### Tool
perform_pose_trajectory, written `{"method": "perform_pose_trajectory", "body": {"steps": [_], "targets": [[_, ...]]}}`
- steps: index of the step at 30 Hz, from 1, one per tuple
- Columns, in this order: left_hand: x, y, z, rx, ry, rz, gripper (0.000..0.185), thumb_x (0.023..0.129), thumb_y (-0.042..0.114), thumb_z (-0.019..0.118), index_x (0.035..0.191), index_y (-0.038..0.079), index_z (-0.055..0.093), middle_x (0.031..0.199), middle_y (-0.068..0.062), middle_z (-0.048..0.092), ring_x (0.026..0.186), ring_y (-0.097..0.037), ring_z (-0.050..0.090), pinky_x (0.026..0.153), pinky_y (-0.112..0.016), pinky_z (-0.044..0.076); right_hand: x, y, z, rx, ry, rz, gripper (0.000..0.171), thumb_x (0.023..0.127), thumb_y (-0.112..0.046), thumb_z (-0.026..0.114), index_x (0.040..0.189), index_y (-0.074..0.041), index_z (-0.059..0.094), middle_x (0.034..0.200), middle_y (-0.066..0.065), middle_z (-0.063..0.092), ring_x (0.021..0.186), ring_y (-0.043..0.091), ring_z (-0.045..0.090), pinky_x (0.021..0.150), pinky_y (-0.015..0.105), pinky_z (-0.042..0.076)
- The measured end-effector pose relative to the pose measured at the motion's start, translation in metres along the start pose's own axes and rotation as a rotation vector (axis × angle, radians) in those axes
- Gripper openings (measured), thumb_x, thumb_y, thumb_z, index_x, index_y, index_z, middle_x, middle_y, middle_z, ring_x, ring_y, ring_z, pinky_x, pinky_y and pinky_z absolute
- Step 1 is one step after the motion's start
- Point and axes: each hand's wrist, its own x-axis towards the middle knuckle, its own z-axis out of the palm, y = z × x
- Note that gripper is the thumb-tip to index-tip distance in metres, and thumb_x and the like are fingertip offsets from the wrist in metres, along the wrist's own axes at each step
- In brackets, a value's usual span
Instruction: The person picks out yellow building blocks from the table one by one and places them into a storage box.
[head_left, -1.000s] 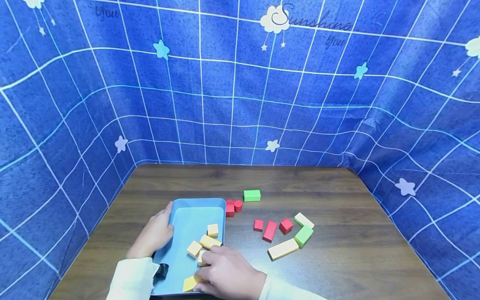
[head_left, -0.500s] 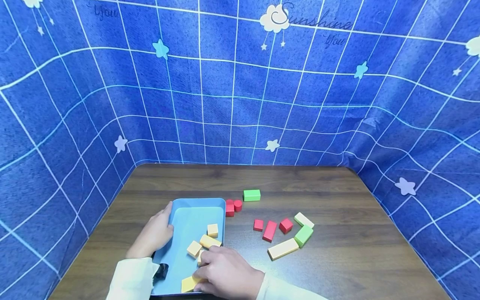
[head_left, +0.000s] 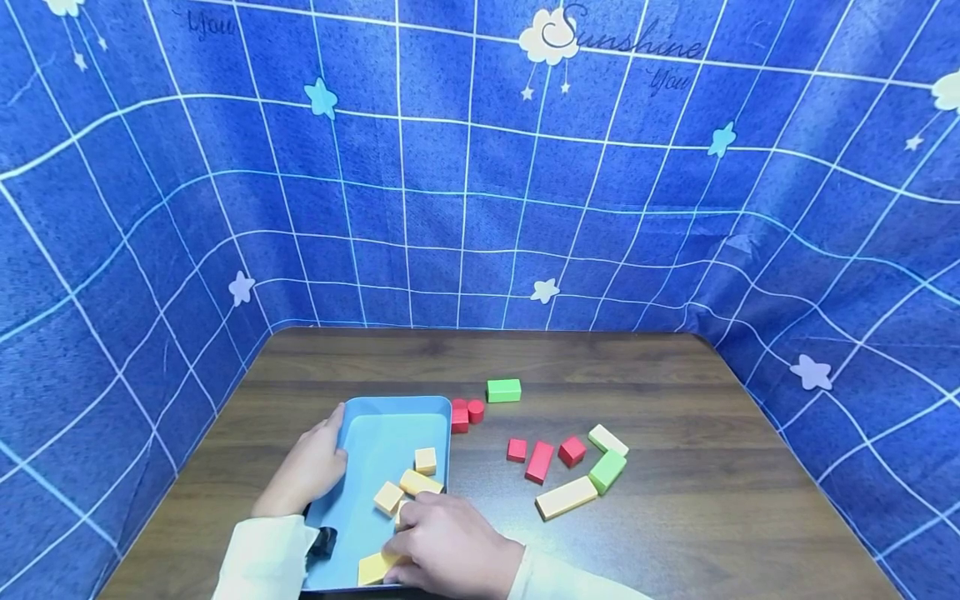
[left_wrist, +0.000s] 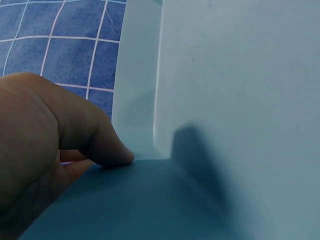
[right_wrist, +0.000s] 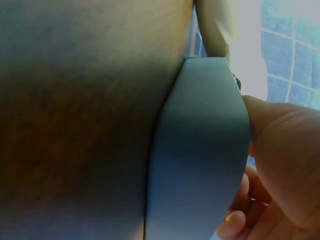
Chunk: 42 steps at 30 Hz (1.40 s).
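A shallow blue tray (head_left: 375,433) lies on the table, its left wall gripped by my left hand (head_left: 303,471). In the left wrist view the thumb (left_wrist: 102,135) of that hand presses on the tray's rim. My right hand (head_left: 457,546) reaches over the near right wall and pinches a yellow block (head_left: 371,570) low in the tray. Beyond that hand are a pale yellow cube (head_left: 425,461), a yellow cylinder (head_left: 420,482) and another cube (head_left: 388,497); one more block is mostly hidden by the fingers. From the right wrist, the tray's outer wall (right_wrist: 200,150) blocks the view of the fingertips.
Right of the tray lie a red cube (head_left: 516,450), a red oblong block (head_left: 539,462), another red cube (head_left: 572,451), a long pale yellow block (head_left: 566,498) and a green block (head_left: 607,472). A red cylinder (head_left: 476,411) and a green block (head_left: 503,391) sit farther back.
My right hand has shifted slightly left, and the yellow block has slid left with it along the tray's near end. The left hand and tray have stayed put.
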Motion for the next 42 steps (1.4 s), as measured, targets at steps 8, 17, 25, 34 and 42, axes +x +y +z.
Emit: {"method": "perform_pose_trajectory", "body": {"steps": [8,17,25,34,42], "targets": [[-0.001,0.001,0.000,-0.001,-0.009,-0.012,0.073,0.100,0.004,0.044,0.164,-0.005,0.009,0.165,-0.033,0.026,0.149,-0.055,0.029,0.116,-0.070,0.031,0.002,0.000,0.002,0.018,-0.013,0.003,0.021,0.091,-0.056,0.073,0.094,-0.037,0.077,0.082,-0.020,0.054,0.079,-0.001,0.045,0.068,0.013,0.040],[-0.001,0.000,0.000,0.000,-0.002,-0.009,0.072,0.099,0.004,0.045,0.163,-0.006,0.011,0.164,-0.034,0.026,0.149,-0.055,0.028,0.117,-0.070,0.029,0.007,-0.003,0.000,0.031,-0.028,0.030,0.022,0.090,-0.058,0.073,0.092,-0.036,0.076,0.079,-0.017,0.049,0.075,-0.002,0.042,0.059,0.010,0.032],[-0.001,0.000,0.000,-0.014,-0.012,-0.015,0.073,0.101,0.004,0.045,0.164,-0.004,0.010,0.165,-0.033,0.025,0.149,-0.055,0.028,0.116,-0.071,0.030,0.010,-0.003,0.005,0.026,-0.035,0.043,0.023,0.090,-0.060,0.072,0.090,-0.038,0.076,0.078,-0.019,0.051,0.075,-0.003,0.044,0.059,0.009,0.033],[0.000,-0.003,0.000,-0.009,-0.009,-0.010,0.072,0.101,0.005,0.044,0.164,-0.005,0.010,0.164,-0.034,0.026,0.149,-0.055,0.029,0.116,-0.071,0.030,0.012,-0.004,0.006,0.001,-0.033,0.059,0.024,0.087,-0.062,0.073,0.090,-0.039,0.078,0.079,-0.019,0.055,0.077,-0.003,0.050,0.059,0.010,0.037],[0.000,-0.003,0.001,-0.009,-0.008,-0.008,0.072,0.100,0.004,0.044,0.164,-0.005,0.010,0.164,-0.034,0.026,0.148,-0.055,0.030,0.115,-0.072,0.030,0.014,-0.003,0.010,0.035,-0.063,0.086,0.024,0.088,-0.063,0.072,0.091,-0.040,0.078,0.079,-0.023,0.055,0.074,-0.006,0.047,0.056,0.009,0.034]]}}
